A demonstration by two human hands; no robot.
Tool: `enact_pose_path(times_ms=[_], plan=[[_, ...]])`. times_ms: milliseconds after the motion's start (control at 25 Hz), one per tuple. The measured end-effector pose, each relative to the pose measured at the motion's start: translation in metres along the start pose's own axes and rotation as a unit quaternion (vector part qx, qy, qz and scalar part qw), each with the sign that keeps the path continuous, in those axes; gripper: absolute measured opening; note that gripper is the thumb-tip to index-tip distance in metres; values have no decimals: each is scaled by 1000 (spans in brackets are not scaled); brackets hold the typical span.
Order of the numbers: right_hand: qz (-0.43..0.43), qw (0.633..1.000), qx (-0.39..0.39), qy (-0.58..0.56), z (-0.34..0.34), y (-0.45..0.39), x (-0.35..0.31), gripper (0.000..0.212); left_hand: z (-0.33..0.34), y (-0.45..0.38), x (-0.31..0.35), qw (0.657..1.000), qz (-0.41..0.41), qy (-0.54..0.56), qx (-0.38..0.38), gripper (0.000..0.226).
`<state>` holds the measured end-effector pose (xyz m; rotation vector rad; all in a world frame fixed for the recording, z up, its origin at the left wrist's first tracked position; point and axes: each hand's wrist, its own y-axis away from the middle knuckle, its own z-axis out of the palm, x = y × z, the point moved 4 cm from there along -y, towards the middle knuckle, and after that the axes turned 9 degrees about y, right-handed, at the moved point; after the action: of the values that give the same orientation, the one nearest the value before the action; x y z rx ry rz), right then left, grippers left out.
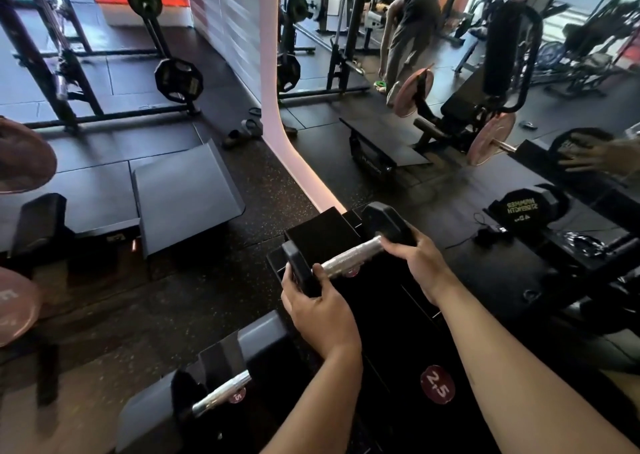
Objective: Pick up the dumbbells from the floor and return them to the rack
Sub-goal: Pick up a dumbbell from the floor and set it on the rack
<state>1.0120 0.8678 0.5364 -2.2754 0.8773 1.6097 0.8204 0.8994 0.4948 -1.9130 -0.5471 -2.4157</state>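
A small black hex dumbbell (349, 257) with a knurled silver handle hangs over the top end of the black dumbbell rack (388, 315). My left hand (318, 311) grips its near-left head. My right hand (414, 263) holds the far-right head and the end of the handle. A second dumbbell (221, 389) with a silver handle lies lower left on the rack, beside a red label. A round red "2,5" label (437, 384) marks the rack surface between my forearms.
A mirror (450, 55) runs along the right, reflecting a person, a bench and plates. Grey step platforms (187, 190) sit on the rubber floor at left. Squat racks with plates stand at the back left. A pink plate (17, 155) juts in from the left edge.
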Motion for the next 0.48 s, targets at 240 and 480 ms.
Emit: enact_pose_path(times_ms=[240,480], plan=[[9,1000,17,14,-3,12,-5,19,-6,-1,-5,998,-21,18,-53,53],[-30,998,60,-1,-21,51,-33,36,-13,16,36,992,43,-43,-107,74]])
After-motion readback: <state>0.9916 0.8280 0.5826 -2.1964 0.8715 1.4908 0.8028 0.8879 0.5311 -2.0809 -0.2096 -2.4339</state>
